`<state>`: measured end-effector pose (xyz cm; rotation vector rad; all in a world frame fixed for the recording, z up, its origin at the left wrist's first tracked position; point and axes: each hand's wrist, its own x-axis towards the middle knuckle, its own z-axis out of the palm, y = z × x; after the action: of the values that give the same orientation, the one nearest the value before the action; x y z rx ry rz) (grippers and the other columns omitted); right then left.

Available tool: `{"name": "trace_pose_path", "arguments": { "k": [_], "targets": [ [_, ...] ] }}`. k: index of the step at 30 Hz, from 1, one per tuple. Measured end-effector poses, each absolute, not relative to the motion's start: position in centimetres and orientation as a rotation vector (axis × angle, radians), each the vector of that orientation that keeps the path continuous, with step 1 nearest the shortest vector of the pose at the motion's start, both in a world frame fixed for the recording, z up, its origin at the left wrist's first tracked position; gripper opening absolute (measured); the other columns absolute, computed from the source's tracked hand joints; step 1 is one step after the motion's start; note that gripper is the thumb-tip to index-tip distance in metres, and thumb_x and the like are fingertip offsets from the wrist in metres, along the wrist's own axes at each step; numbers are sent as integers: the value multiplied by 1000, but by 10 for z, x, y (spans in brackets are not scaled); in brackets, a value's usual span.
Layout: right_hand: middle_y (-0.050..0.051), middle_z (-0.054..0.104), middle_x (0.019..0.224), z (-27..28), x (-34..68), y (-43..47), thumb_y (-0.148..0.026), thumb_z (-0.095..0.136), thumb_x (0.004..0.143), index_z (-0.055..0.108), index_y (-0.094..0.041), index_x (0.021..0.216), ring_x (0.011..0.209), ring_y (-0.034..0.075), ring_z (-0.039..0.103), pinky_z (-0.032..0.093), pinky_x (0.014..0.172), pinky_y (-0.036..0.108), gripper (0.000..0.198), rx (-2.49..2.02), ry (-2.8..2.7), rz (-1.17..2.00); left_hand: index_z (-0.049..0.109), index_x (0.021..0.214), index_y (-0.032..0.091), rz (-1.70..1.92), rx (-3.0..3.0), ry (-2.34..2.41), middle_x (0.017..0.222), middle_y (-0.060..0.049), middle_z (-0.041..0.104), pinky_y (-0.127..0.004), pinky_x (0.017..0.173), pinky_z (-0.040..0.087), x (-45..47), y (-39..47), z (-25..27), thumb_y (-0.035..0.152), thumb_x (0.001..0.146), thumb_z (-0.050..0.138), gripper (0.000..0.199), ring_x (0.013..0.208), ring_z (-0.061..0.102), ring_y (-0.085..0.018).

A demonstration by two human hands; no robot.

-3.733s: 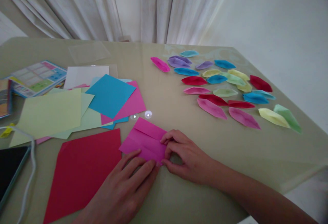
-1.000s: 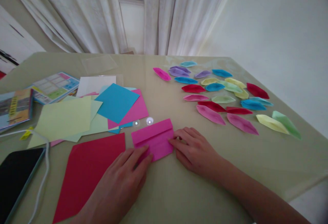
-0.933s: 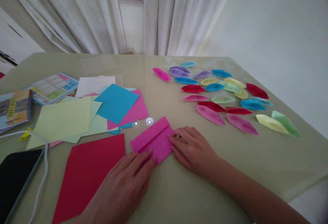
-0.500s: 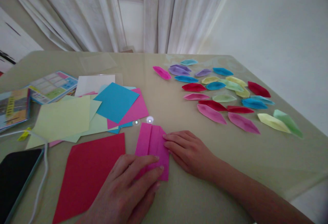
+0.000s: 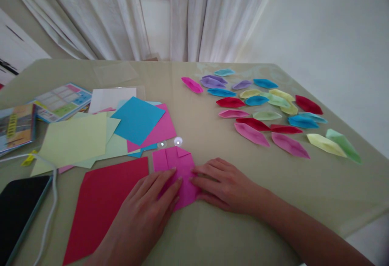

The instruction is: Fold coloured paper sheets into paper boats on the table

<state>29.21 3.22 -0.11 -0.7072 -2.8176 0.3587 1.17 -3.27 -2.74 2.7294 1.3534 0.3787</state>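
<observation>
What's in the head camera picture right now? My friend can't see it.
A bare left hand and right hand touch a creased magenta paper on a beige table. Colourful boat-shaped folded papers lie to the right; flat coloured paper sheets and a rectangular black phone lie left.

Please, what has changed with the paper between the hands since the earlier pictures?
The bright pink paper has turned counterclockwise: its folded strip, earlier along the far edge, now lies on the left. A folded corner now shows at its far right. Left hand and right hand still touch it; the red sheet stayed.
</observation>
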Motion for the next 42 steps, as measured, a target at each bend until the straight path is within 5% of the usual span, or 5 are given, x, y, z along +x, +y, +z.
{"name": "trace_pose_path", "arguments": {
  "k": [6, 13, 18, 23, 42],
  "targets": [
    [13, 67, 141, 4, 295, 35, -30, 55, 111, 67, -15, 130, 127, 23, 63, 50, 109, 33, 27, -477, -2798, 650, 64, 138, 22, 412, 2751, 1234, 141, -8, 68, -47, 106, 58, 16, -34, -20, -3, 94, 48, 53, 127, 60, -28],
    [9, 74, 126, 1, 293, 36, -23, 55, 112, 74, -17, 117, 110, 19, 67, 52, 99, 30, 21, -516, -2639, 770, 71, 128, 34, 395, 2596, 1257, 142, -4, 67, -51, 109, 54, 22, -35, -13, -2, 94, 56, 52, 131, 59, -28],
    [8, 66, 141, 3, 299, 47, -19, 60, 107, 80, -23, 112, 115, 19, 65, 53, 98, 30, 20, -490, -2652, 1025, 69, 132, 38, 360, 2574, 1207, 147, -4, 64, -52, 113, 49, 23, -34, -15, 3, 95, 64, 51, 136, 56, -29],
    [9, 68, 126, 2, 295, 46, -25, 61, 108, 76, -20, 110, 119, 20, 64, 52, 106, 33, 16, -649, -2553, 1157, 68, 135, 42, 345, 2616, 1205, 154, -2, 61, -58, 117, 43, 19, -38, -19, -2, 94, 61, 61, 142, 52, -30],
    [5, 65, 110, -6, 273, 29, -23, 77, 98, 68, -20, 97, 103, 19, 64, 52, 90, 30, 10, -1037, -2360, 1102, 67, 138, 33, 357, 2735, 1139, 148, -5, 67, -58, 123, 41, 24, -45, -21, 19, 103, 62, 39, 145, 53, -32]
  ]
}}
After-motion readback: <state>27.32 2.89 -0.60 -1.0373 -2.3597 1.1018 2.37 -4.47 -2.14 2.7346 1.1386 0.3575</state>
